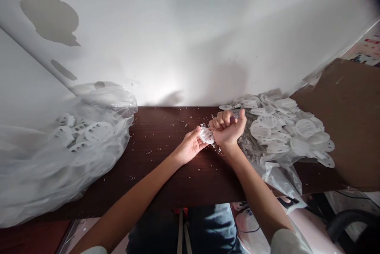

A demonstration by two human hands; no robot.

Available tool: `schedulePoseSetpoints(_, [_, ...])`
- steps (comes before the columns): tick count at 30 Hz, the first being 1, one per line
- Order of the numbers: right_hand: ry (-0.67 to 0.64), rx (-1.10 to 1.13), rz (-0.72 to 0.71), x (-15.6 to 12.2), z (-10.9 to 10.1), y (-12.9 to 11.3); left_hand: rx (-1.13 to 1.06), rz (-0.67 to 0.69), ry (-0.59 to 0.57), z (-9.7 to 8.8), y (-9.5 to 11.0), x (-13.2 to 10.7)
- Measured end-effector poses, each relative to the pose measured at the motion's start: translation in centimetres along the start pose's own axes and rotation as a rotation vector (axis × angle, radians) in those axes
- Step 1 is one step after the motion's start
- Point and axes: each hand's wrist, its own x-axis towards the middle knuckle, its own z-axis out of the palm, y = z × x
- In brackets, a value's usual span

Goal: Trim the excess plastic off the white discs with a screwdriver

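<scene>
My left hand (190,146) pinches a small round white plastic part (206,135) over the dark brown table (166,167). My right hand (228,128) is a closed fist wrapped round a thin tool whose tip touches that part; the handle end shows near the thumb (236,115). Fine white shavings (214,150) lie on the table under both hands. To the right of my right hand lies a heap of similar white round slotted parts (285,131), partly on clear plastic.
A large clear plastic bag (65,155) holding several more white parts fills the left of the table. A white wall (190,40) stands directly behind. Brown cardboard (347,127) lies at the right. My legs in jeans (208,226) show below the table's edge.
</scene>
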Motion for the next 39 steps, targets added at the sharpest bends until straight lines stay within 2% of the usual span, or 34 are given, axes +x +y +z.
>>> schedulePoseSetpoints(2, [0.061,-0.046,-0.076,0.4,-0.6,-0.4,0.068,0.064,-0.030,-0.2,0.6,0.4])
schedulePoseSetpoints(4, [0.113,-0.115,-0.144,0.8,-0.9,-0.2,0.149,0.183,-0.013,-1.0,1.8,0.7])
schedulePoseSetpoints(6, [0.109,-0.219,-0.123,0.8,-0.7,1.1,0.307,0.314,0.040,-2.0,3.4,0.8])
schedulePoseSetpoints(8, [0.013,-0.348,0.042,0.3,-0.3,2.9,0.562,0.417,0.067,-2.9,4.9,0.6])
schedulePoseSetpoints(10, [-0.096,-0.407,0.277,-0.5,0.2,4.6,0.772,0.498,0.049,-3.4,6.0,0.1])
schedulePoseSetpoints(11, [-0.124,-0.417,0.340,-0.9,0.3,5.3,0.843,0.534,0.032,-3.4,6.3,-0.1])
schedulePoseSetpoints(14, [-0.105,-0.422,0.373,-1.4,0.2,6.0,0.916,0.605,-0.014,-3.2,6.5,-0.5])
schedulePoseSetpoints(18, [-0.081,-0.428,0.388,-0.7,-0.8,5.6,0.969,0.645,-0.032,-3.4,5.9,-0.3])
schedulePoseSetpoints(20, [-0.086,-0.406,0.414,-0.1,-1.1,5.2,1.095,0.701,0.001,-3.7,5.9,-0.3])
schedulePoseSetpoints(25, [0.039,-0.350,0.352,0.5,-1.1,4.7,1.568,0.910,0.018,-3.9,6.5,-0.5])
schedulePoseSetpoints(29, [0.008,-0.399,0.381,0.0,-0.4,5.3,1.784,1.044,0.067,-4.2,6.4,-0.2])
schedulePoseSetpoints(32, [-0.070,-0.458,0.381,-0.5,-0.1,5.6,1.806,1.071,0.068,-4.6,6.0,0.2])
schedulePoseSetpoints(34, [-0.113,-0.565,0.310,-0.7,-0.2,5.4,1.704,1.090,0.147,-4.7,5.6,0.4])
schedulePoseSetpoints(37, [-0.194,-0.890,0.081,-0.7,-0.7,4.5,1.410,1.082,0.385,-4.4,5.1,0.6])
schedulePoseSetpoints(39, [-0.276,-1.145,-0.105,-0.7,-1.2,4.1,1.204,1.021,0.473,-4.2,4.8,0.8])
